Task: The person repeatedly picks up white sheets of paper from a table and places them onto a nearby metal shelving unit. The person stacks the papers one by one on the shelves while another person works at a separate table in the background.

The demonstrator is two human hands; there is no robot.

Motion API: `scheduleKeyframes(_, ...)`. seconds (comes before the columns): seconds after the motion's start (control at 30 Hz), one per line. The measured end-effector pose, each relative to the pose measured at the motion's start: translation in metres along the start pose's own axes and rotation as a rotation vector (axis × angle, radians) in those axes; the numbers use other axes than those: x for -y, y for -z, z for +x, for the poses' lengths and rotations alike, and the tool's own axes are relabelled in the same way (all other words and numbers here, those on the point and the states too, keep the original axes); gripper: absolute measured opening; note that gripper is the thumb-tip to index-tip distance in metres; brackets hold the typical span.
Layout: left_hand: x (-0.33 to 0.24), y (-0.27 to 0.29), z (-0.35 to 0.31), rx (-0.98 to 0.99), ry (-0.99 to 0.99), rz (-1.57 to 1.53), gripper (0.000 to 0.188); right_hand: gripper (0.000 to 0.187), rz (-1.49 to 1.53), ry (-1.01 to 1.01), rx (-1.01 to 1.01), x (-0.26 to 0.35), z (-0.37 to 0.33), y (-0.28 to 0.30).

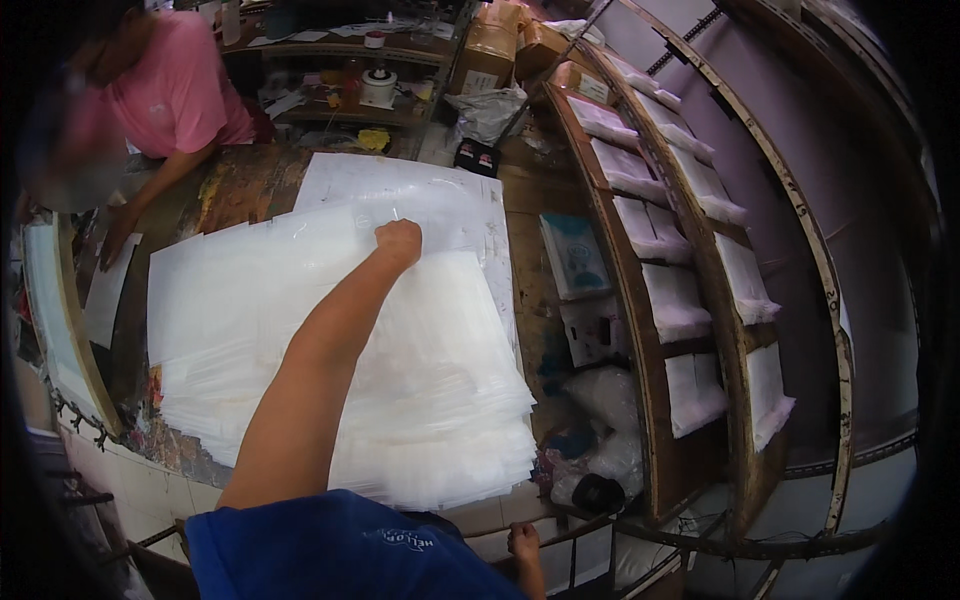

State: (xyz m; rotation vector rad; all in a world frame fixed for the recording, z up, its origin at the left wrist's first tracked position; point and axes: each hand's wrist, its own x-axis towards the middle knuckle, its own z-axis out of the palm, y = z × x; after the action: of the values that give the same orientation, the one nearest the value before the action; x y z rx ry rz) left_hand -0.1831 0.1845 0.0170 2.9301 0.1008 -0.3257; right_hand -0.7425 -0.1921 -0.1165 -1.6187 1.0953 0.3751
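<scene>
My left hand (pixel 400 242) reaches far across the table, its fingers curled closed at the far edge of a broad spread of overlapping white sheets (pixel 400 370). Whether a sheet's edge is pinched in those fingers is hidden. Under the far part of the spread lies a larger white board (pixel 455 205) with dark specks along its edge. Low at my right side, apart from the sheets, hangs my right hand (pixel 524 543), curled into a fist with nothing showing in it.
Across the table's left end a person in a pink shirt (pixel 185 85) rests a hand near a white strip (pixel 110 290), beside a wooden frame (pixel 75 330). On the right, slanted wooden racks (pixel 640 340) hold several white packets. Cardboard boxes (pixel 487 50) stand behind.
</scene>
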Motion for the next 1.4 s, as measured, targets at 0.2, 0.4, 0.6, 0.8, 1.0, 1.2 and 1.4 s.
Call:
scheduleKeyframes(0.2, 0.001, 0.017, -0.028, -0.178, -0.187, -0.02, 0.019, 0.014, 0.23, 0.188, -0.095, 0.029, -0.022, 0.016)
scheduleKeyframes(0.4, -0.052, 0.057, -0.172, -0.247, -0.615, -0.292, 0.018, 0.041, 0.286, 0.693, 0.126, 0.246, -0.109, -0.022)
scheduleKeyframes(0.6, -0.047, 0.058, -0.319, -0.432, -0.907, -0.229, 0.007, 0.041, -0.112, 1.012, 0.479, 0.341, -0.166, -0.095)
scheduleKeyframes(0.8, -0.056, 0.051, -0.404, -0.486, -1.045, -0.5, 0.01, 0.014, 0.242, 0.832, 0.311, 0.301, -0.161, -0.089)
scheduleKeyframes(1.0, -0.092, -0.053, -0.426, 1.049, -0.456, -1.489, 0.022, 0.008, 0.537, 0.913, 0.322, 0.255, -0.2, -0.03)
scheduleKeyframes(1.2, -0.093, -0.054, -0.41, 1.177, -0.208, -2.17, 0.026, 0.01, 0.31, 0.813, 0.089, 0.164, -0.213, 0.021)
scheduleKeyframes(1.4, -0.072, -0.038, -0.428, 1.028, -0.263, -2.217, 0.03, 0.009, 0.292, 0.8, -0.026, 0.14, -0.219, 0.021)
